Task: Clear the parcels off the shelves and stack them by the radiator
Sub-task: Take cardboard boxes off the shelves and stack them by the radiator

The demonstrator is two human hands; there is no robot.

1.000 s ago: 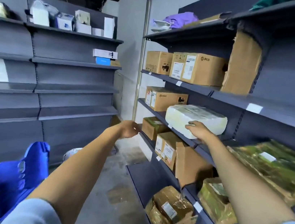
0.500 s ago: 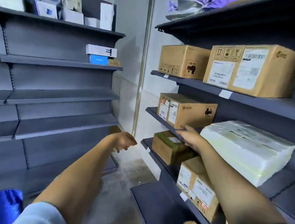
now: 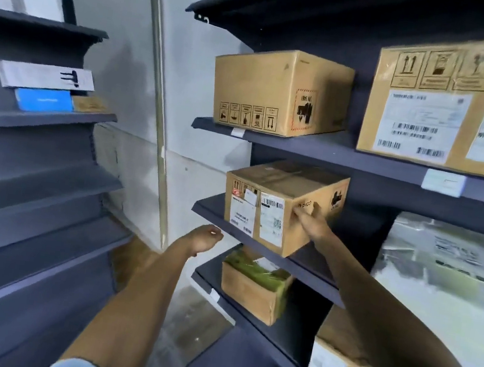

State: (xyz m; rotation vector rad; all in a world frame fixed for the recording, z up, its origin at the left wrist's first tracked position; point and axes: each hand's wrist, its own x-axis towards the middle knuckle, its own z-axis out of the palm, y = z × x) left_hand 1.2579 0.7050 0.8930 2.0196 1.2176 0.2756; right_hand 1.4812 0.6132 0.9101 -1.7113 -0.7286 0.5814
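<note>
Labelled carton (image 3: 282, 206), left end of middle shelf (image 3: 209, 210), long axis running back along it.
Right hand (image 3: 310, 221) fingers curled against front-right face; left hand (image 3: 203, 237) loosely curled, empty, below the shelf's front-left corner.

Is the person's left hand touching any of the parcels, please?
No, the left hand hangs free of the shelves; only the right hand touches the labelled box.

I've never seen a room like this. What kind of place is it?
Probably a storeroom or parcel depot. Dark metal shelves line both sides, holding cardboard boxes with shipping labels and barcodes. The right hand touches one labelled box.
</note>
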